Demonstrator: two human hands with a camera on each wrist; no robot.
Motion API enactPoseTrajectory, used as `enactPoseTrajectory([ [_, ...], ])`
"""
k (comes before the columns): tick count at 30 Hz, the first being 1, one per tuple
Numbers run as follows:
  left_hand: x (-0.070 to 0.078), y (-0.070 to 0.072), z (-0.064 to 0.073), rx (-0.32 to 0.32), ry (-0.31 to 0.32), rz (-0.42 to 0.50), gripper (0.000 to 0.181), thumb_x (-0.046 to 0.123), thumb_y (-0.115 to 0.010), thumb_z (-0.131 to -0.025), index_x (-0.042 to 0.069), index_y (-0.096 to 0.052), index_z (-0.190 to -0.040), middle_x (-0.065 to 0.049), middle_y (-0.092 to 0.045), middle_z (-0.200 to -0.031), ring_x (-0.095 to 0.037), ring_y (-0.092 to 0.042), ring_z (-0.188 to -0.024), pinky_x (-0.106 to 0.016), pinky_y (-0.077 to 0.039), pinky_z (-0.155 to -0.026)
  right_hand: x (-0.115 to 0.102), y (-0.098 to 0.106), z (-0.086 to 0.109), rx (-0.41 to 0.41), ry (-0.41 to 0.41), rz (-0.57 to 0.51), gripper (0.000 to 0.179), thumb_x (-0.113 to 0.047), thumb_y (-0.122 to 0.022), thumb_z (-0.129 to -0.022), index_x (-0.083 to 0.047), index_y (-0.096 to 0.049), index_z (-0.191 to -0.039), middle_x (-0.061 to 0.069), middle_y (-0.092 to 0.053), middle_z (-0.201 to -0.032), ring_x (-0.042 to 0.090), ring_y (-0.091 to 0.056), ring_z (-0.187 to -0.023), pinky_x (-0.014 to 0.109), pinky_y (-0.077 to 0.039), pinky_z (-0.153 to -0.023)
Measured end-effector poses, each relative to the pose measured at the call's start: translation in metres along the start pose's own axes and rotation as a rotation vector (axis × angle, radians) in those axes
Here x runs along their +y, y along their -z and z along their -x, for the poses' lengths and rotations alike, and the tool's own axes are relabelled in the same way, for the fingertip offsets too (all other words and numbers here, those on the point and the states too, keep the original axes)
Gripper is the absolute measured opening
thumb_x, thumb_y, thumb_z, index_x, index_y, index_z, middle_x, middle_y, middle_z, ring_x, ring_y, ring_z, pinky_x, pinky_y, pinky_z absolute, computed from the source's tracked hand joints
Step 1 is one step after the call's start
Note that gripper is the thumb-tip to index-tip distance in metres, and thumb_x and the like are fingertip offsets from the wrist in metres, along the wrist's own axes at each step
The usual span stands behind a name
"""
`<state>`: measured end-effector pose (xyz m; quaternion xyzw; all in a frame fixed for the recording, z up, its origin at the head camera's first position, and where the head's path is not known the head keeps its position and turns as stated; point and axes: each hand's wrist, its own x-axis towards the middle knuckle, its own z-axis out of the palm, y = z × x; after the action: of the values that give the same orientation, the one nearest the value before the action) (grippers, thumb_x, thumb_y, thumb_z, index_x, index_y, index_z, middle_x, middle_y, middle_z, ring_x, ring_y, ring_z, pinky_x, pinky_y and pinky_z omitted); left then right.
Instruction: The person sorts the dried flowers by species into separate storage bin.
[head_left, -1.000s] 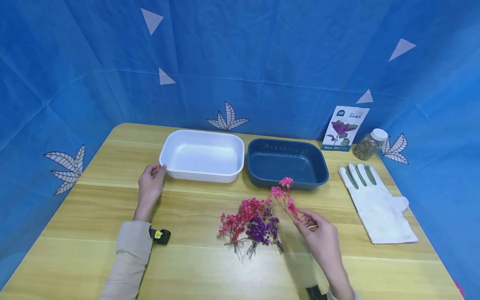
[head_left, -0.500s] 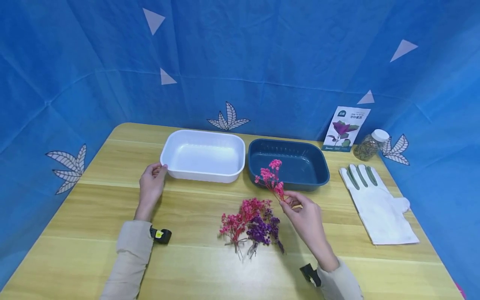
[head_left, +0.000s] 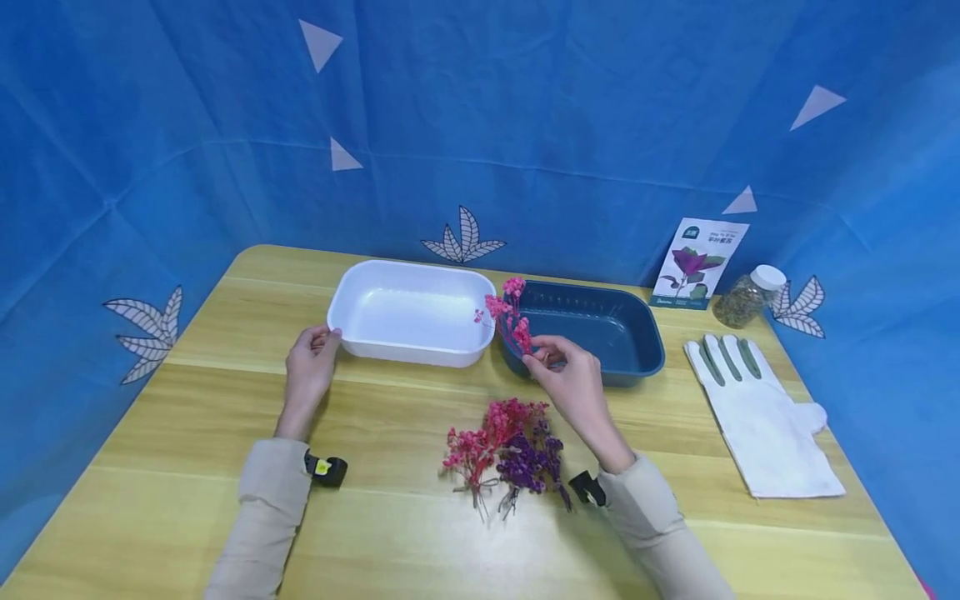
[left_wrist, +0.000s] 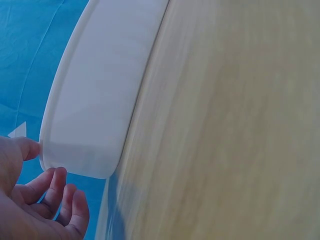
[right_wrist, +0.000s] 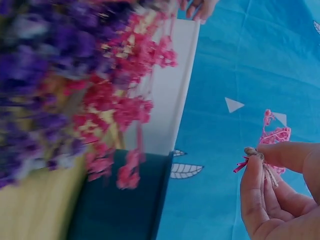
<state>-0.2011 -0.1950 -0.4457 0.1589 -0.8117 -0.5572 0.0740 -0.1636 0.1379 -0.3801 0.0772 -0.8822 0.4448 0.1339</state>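
Note:
Between thumb and fingertips my right hand (head_left: 573, 383) pinches a sprig of pink dried flowers (head_left: 510, 312) by its stem end. The blooms hang over the left edge of the dark blue tray (head_left: 647, 367), beside the right rim of the white tray (head_left: 420, 346). In the right wrist view twine shows round the pinched stems (right_wrist: 254, 152). My left hand (head_left: 309, 367) grips the near left corner of the white tray, thumb and fingers at its rim. Nearer to me on the table lie bunches of pink flowers (head_left: 472, 454) and purple flowers (head_left: 525, 462).
White gloves (head_left: 765, 425) with green finger stripes lie at the right. Behind them stand a seed packet (head_left: 697, 262) and a tilted glass jar (head_left: 742, 302) with a white lid. A blue curtain (head_left: 525, 125) hangs behind the wooden table (head_left: 187, 433).
My right hand has carried the pink sprig left and away from me, from above the table to the gap between the two trays. The left hand has stayed on the white tray.

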Motion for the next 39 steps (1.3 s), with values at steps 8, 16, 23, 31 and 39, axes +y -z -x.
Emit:
enactPoseTrajectory([
  [8,-0.002,0.001,-0.001,-0.006,-0.006,0.016,0.050,0.033,-0.045,-0.100,-0.004,-0.045,-0.134,-0.018,-0.051,-0.117,-0.025,-0.049,-0.104,-0.031,-0.042,-0.087,-0.011,-0.019,-0.028,-0.054,0.011,-0.010,0.021,-0.011,-0.070,-0.086,0.000,-0.069,-0.104,0.011,-0.067,-0.082,0.024,-0.064,-0.078,0.037,-0.052,-0.070],
  [16,-0.002,0.001,-0.001,-0.013,-0.004,0.013,0.050,0.033,-0.045,-0.100,-0.003,-0.045,-0.134,-0.017,-0.051,-0.116,-0.025,-0.049,-0.102,-0.030,-0.043,-0.084,-0.008,-0.048,-0.058,-0.138,-0.039,-0.035,0.021,-0.010,-0.066,-0.087,0.000,-0.069,-0.106,0.012,-0.066,-0.083,0.023,-0.061,-0.077,0.029,-0.048,-0.067],
  [23,-0.003,0.001,-0.002,-0.022,0.001,0.020,0.050,0.033,-0.045,-0.100,-0.003,-0.044,-0.135,-0.019,-0.051,-0.118,-0.027,-0.049,-0.106,-0.032,-0.043,-0.087,-0.009,-0.073,-0.080,-0.230,-0.092,-0.032,0.023,-0.009,-0.067,-0.087,-0.001,-0.068,-0.109,0.011,-0.066,-0.081,0.019,-0.061,-0.067,0.021,-0.042,-0.055],
  [31,-0.003,0.002,-0.003,-0.020,-0.004,0.024,0.049,0.032,-0.046,-0.100,-0.003,-0.044,-0.134,-0.017,-0.051,-0.116,-0.025,-0.049,-0.102,-0.029,-0.043,-0.083,-0.014,-0.099,-0.098,-0.322,-0.110,0.008,0.022,-0.008,-0.069,-0.086,-0.001,-0.069,-0.106,0.011,-0.066,-0.081,0.015,-0.057,-0.065,0.022,-0.045,-0.058],
  [39,-0.002,0.002,-0.001,-0.033,-0.005,0.007,0.051,0.035,-0.045,-0.100,-0.002,-0.044,-0.135,-0.016,-0.052,-0.116,-0.023,-0.050,-0.100,-0.027,-0.044,-0.079,-0.023,-0.117,-0.106,-0.395,-0.220,0.008,0.021,-0.011,-0.068,-0.087,-0.002,-0.068,-0.106,0.009,-0.065,-0.078,0.011,-0.053,-0.059,0.020,-0.041,-0.054],
])
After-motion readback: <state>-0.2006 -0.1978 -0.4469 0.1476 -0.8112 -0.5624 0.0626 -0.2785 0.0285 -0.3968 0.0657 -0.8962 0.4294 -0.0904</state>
